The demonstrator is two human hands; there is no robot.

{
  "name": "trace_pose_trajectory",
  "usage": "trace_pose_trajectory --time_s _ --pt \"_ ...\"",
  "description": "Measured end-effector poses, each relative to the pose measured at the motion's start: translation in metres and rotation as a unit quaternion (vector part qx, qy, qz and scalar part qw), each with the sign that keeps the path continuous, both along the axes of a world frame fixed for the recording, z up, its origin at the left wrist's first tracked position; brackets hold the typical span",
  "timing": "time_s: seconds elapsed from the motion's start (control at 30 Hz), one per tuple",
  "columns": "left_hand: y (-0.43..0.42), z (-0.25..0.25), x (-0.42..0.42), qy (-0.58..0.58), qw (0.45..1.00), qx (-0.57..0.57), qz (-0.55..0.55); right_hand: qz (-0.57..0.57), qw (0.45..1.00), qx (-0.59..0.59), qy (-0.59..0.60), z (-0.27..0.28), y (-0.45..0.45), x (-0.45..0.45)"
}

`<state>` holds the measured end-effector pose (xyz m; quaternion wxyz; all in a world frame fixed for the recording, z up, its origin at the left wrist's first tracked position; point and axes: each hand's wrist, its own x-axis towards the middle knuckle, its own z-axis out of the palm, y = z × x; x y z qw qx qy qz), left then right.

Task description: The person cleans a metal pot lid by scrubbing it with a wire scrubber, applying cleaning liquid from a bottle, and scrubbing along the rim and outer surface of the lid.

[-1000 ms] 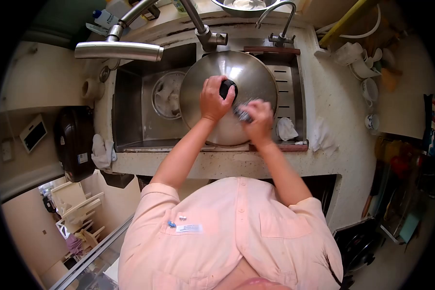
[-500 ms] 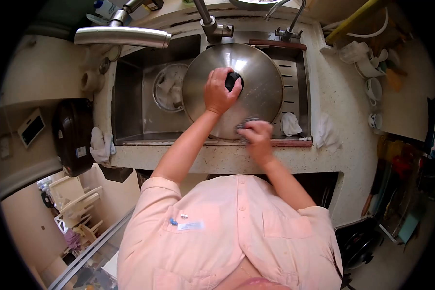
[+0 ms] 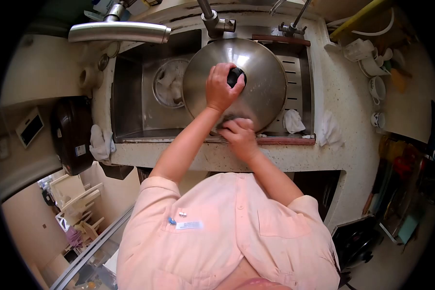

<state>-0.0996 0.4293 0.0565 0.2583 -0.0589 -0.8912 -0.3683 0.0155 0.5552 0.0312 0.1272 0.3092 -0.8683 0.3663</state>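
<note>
A large domed metal pot lid (image 3: pixel 263 92) rests over the sink, its surface wet and shiny. My left hand (image 3: pixel 221 89) is closed around the lid's black knob (image 3: pixel 235 77). Down at the lid's near rim, my right hand (image 3: pixel 240 137) presses a dark grey steel wool scourer (image 3: pixel 231 117) against the metal. The scourer is blurred and mostly covered by the fingers. To the left of the lid, a round metal bowl (image 3: pixel 155 89) with whitish contents stands in the sink basin (image 3: pixel 130 111), partly hidden by the lid.
A faucet (image 3: pixel 217 25) rises behind the lid, and a wide metal bar-shaped fixture (image 3: pixel 118 33) overhangs the sink's left. White cloths (image 3: pixel 293 122) lie in the sink's right part and on the counter (image 3: pixel 353 96) beside it. Cups (image 3: pixel 377 89) and a utensil holder (image 3: pixel 372 65) stand farther right.
My right hand has slid left along the lid's near rim with the scourer. My left hand keeps its hold on the knob. The whole view has shifted slightly.
</note>
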Motion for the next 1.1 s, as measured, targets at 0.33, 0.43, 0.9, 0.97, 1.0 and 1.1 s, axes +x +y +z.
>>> trace_pose_trajectory --time_s 0.33,0.43,0.9,0.97,1.0,1.1 --pt "0.000 0.001 0.002 -0.011 1.000 0.001 -0.002 -0.060 0.998 -0.008 -0.033 0.012 0.018 -0.006" --pt "0.003 0.003 0.002 -0.023 1.000 0.010 0.002 -0.116 0.992 -0.017 -0.053 -0.004 0.047 0.008" --pt "0.005 0.003 0.000 -0.002 1.000 -0.006 -0.013 -0.266 0.952 -0.140 -0.055 -0.013 0.055 -0.067" --pt "0.005 0.000 -0.001 -0.003 1.000 -0.011 -0.011 -0.367 0.893 -0.246 -0.087 -0.048 0.074 -0.120" --pt "0.004 0.000 -0.001 -0.010 1.000 -0.014 -0.010 -0.368 0.880 -0.273 -0.126 -0.055 0.080 -0.116" --pt "0.003 -0.002 -0.002 0.002 1.000 -0.023 -0.017 -0.353 0.858 -0.329 -0.175 -0.055 0.089 -0.093"
